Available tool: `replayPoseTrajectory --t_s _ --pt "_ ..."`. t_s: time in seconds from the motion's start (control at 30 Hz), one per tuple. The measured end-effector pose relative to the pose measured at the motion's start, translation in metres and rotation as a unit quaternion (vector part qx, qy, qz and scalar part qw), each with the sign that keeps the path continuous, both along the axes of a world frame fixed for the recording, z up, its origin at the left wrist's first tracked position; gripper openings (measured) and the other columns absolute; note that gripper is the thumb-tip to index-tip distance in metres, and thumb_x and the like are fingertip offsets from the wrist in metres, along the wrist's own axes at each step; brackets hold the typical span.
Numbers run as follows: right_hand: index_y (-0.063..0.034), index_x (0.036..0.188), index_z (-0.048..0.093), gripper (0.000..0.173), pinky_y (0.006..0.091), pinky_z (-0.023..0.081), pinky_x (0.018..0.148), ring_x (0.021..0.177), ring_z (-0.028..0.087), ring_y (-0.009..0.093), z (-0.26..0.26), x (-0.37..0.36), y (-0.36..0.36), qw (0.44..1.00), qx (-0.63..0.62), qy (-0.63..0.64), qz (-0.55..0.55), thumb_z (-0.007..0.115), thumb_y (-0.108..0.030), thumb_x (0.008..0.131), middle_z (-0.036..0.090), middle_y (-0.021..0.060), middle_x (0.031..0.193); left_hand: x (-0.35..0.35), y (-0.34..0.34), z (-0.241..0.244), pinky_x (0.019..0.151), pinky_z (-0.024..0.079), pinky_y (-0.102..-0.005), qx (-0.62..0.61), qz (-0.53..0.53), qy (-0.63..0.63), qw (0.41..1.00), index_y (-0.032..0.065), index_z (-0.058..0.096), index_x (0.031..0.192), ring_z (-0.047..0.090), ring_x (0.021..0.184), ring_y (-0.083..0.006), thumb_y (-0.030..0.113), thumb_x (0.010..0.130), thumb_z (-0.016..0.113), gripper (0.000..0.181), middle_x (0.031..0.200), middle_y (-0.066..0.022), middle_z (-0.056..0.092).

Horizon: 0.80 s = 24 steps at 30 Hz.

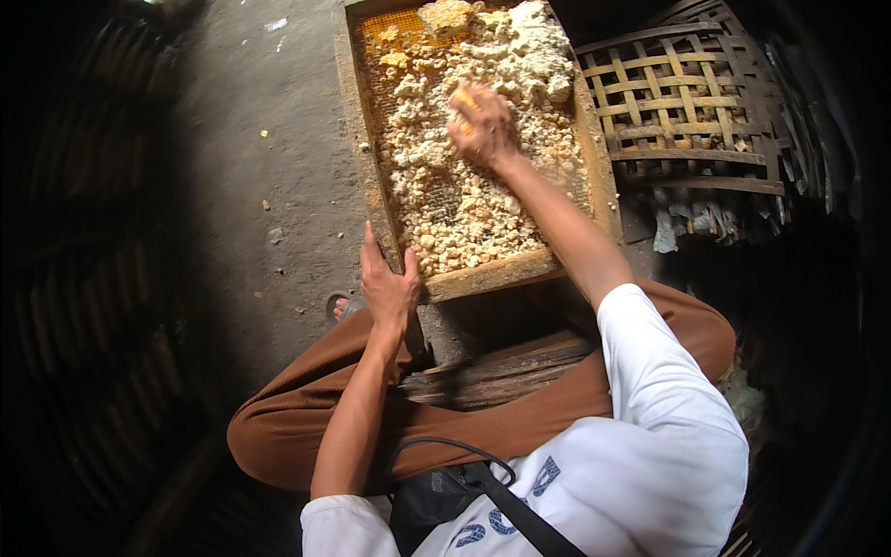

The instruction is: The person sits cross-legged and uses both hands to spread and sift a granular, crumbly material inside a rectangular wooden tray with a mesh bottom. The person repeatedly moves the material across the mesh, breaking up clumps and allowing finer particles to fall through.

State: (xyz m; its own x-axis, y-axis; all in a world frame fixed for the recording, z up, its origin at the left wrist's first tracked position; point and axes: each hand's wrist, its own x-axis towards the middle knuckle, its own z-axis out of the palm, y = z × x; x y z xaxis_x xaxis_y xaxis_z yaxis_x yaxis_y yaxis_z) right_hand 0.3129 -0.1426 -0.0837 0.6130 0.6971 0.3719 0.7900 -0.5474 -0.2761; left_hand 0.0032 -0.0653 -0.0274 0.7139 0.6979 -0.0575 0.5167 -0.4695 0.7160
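Note:
A wooden-framed tray (pixel 487 275) with a mesh bottom lies before me, covered in pale, crumbly lumps (pixel 445 244). Larger whitish clumps (pixel 539 52) are heaped at its far right, and bare orange mesh shows at the far left corner. My right hand (pixel 484 125) is over the middle of the tray among the crumbs, blurred, its fingers curled around something yellow-orange, perhaps a lump of the same stuff. At the tray's near left corner, my left hand (pixel 390 278) rests against the wooden rim with its fingers and thumb apart.
To the right of the tray stands a woven bamboo basket or rack (pixel 672 104), with ragged pale scraps beneath it. Weathered wood (pixel 487 376) lies between my legs. Small crumbs and scraps dot the grey floor (pixel 278 174) at left. Dark slatted shapes line the left side.

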Motion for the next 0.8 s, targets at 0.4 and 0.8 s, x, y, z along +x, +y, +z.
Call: replayPoseTrajectory --t_s 0.4,0.8 --pt "-0.0121 0.125 0.066 0.042 0.0554 0.035 0.119 0.141 0.045 0.038 0.002 0.033 0.002 0.996 -0.017 -0.088 -0.028 0.053 -0.041 0.097 0.057 0.0151 0.146 0.002 0.001 -0.001 0.095 0.052 -0.0522 0.030 -0.002 -0.026 0.999 0.0108 0.028 0.158 0.064 0.109 -0.0463 0.025 0.092 0.069 0.079 0.129 -0.0273 0.057" --pt "-0.0024 0.132 0.062 0.045 0.0528 0.034 0.120 0.136 0.050 0.041 0.004 -0.031 -0.035 0.985 -0.026 -0.072 0.152 0.057 -0.032 0.099 0.058 0.0257 0.139 -0.009 0.004 -0.010 0.092 0.053 -0.0520 0.038 0.008 -0.028 0.999 0.0096 0.027 0.158 0.064 0.108 -0.0465 0.022 0.091 0.069 0.080 0.129 -0.0280 0.056"
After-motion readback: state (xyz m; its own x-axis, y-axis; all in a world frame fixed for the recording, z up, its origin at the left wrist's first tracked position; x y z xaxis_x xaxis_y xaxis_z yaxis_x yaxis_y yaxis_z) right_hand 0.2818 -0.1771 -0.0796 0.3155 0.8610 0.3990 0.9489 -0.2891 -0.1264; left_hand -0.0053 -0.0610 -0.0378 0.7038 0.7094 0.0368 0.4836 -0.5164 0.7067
